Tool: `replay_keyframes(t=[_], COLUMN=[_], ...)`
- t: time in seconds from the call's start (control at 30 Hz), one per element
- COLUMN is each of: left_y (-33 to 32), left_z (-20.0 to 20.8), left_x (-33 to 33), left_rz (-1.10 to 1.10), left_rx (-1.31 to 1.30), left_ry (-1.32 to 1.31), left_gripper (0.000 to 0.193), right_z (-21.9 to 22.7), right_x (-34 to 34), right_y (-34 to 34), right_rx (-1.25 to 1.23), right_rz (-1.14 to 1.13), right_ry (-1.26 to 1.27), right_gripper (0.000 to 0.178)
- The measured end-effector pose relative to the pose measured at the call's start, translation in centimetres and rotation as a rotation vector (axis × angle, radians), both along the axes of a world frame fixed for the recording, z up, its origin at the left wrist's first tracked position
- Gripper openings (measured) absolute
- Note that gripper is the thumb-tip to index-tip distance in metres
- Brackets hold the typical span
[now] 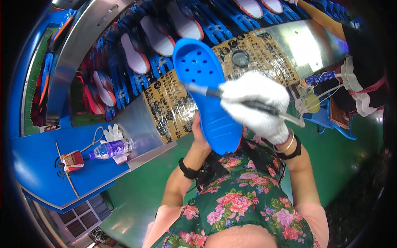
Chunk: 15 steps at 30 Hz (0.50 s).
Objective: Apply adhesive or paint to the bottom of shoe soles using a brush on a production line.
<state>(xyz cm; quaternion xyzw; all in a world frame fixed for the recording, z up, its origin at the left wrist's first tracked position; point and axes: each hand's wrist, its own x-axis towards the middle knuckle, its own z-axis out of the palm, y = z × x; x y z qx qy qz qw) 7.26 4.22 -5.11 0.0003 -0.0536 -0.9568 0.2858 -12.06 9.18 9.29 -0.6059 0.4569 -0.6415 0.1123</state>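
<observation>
Sole (211,109), blue, held up in front of the person, between body and the table; holed end away, ribbed end nearer. Left hand (200,134), bare, grips its left edge from below, fingers mostly hidden behind. Right hand (258,94), white-gloved, closed around a slim tool (214,93) with dark handle and pale tip; tip lies over the sole just below the holes, contact cannot be told.

Beyond: metal table (298,43), partly covered by taped brown cardboard (165,108), dark round dish (240,58) on it. Behind that, row of pale, red-edged soles (156,36) among blue supports.

To the left, blue table (31,155): purple-labelled bottle (109,149) lying against a white glove (112,134), red box (73,160) near. Upper right: another person's bare forearm (322,18).
</observation>
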Motion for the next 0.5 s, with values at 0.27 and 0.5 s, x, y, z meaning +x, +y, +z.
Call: replay_keyframes(t=[0.27, 0.5], left_y=[-3.0, -3.5], left_z=[1.5, 5.2], left_x=[-2.0, -4.1], left_rz=[0.014, 0.166], left_rx=[0.063, -0.324], left_ry=[0.1, -0.276], left_gripper=[0.088, 0.107], right_z=[-1.4, -1.8], right_x=[1.0, 1.2], right_y=[0.1, 0.5], right_rx=[-0.034, -0.058], right_rz=[-0.038, -0.148], right_ry=[0.155, 0.169], right_gripper=[0.019, 0.022])
